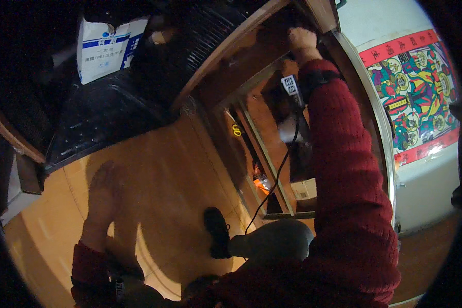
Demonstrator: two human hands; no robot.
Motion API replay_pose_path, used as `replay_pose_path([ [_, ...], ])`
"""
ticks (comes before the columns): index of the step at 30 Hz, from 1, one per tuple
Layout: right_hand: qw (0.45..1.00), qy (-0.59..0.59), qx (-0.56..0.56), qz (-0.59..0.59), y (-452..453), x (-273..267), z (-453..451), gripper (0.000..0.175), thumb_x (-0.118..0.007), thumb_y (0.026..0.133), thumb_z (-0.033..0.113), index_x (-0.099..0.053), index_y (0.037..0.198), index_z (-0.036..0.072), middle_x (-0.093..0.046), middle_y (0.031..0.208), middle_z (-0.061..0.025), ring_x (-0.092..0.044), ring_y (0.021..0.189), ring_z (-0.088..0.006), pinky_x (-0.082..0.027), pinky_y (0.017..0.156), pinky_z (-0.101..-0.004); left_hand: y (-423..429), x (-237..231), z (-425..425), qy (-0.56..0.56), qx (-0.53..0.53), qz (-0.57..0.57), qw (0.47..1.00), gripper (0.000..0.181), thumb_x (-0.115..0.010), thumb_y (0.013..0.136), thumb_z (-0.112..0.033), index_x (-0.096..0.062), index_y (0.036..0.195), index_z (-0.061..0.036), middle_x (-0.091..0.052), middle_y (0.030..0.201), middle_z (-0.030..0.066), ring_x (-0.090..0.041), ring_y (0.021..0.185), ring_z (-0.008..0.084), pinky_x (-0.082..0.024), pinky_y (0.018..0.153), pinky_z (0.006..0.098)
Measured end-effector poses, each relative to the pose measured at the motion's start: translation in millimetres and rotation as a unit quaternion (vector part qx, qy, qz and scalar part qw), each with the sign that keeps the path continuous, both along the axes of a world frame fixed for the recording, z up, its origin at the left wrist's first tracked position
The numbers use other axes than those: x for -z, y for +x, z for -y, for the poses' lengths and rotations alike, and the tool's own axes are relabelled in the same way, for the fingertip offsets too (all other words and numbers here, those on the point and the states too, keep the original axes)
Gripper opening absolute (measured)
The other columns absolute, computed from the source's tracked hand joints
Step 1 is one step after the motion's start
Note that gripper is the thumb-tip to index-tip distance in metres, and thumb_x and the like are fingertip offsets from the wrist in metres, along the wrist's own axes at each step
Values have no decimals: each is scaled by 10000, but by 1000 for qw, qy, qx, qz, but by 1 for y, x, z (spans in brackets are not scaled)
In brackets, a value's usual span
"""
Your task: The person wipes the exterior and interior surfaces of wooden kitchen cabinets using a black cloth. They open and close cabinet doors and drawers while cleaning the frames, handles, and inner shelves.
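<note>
Up at the top of the picture, my right hand [302,39] reaches into a brown wooden cabinet [250,82] with its fingers curled. Its fingertips are in shadow, so whether anything sits inside them is hidden. Below my right arm, the cabinet's compartments hold a small cardboard box [304,189], an orange packet [261,184] and a yellow looped item [236,130]. My left hand [106,184] hangs low over the tan tiled floor [169,165], in shadow and touching nothing that I can see. Its fingers are too dark to make out clearly.
A white and blue carton [104,54] bearing writing stands on a dark glossy surface [111,111] at the upper left. To the right, a colourful print [412,96] hangs on a white panel [427,184]. A black cable [283,165] runs down from my right wrist past my shoe [216,233].
</note>
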State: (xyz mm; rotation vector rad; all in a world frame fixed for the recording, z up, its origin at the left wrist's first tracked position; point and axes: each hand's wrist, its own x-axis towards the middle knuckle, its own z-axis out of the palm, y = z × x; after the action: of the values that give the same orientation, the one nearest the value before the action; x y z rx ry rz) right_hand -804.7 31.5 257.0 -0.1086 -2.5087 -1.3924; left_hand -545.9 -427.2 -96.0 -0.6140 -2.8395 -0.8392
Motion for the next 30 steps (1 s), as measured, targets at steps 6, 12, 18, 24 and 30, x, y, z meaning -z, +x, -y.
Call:
replay_pose_path([
  [6,990,107,-41,-84,-28,18,-31,301,-480,892,170,-615,1161,181,-627,1128,-85,-597,1061,-275,-398,969,-506,-21,-11,-2,126,-48,-9,991,458,-531,863,-52,-486,1318,-29,-459,1378,185,-441,1255,373,-361,1057,418],
  [12,976,164,-133,-57,-54,96,-42,331,-444,911,199,-583,1211,172,-600,1174,-73,-546,1113,-263,-375,950,-501,-38,-15,-26,136,-22,30,990,461,-533,867,-49,-475,1324,-36,-442,1396,170,-437,1263,351,-360,1062,400],
  [18,982,123,-123,75,-54,209,-29,290,-455,912,269,-686,1030,140,-611,1118,-107,-535,1087,-279,-313,988,-541,-53,-1,-67,237,41,100,965,456,-551,861,-91,-477,1308,-36,-441,1372,196,-418,1275,332,-349,1069,391],
  [24,976,1,-74,206,-47,307,-20,382,-423,934,286,-609,1199,84,-549,1272,-140,-485,1185,-307,-215,1086,-570,-50,-17,-92,69,105,-4,992,448,-614,837,-212,-540,1238,-29,-486,1313,201,-421,1253,368,-338,1056,459],
  [30,964,-40,-100,244,-48,358,-13,327,-477,934,254,-633,1157,74,-575,1224,-137,-470,1219,-313,-233,1095,-563,-62,-18,-118,31,124,36,991,482,-618,836,-224,-511,1257,-16,-433,1371,188,-406,1270,357,-311,1085,461],
])
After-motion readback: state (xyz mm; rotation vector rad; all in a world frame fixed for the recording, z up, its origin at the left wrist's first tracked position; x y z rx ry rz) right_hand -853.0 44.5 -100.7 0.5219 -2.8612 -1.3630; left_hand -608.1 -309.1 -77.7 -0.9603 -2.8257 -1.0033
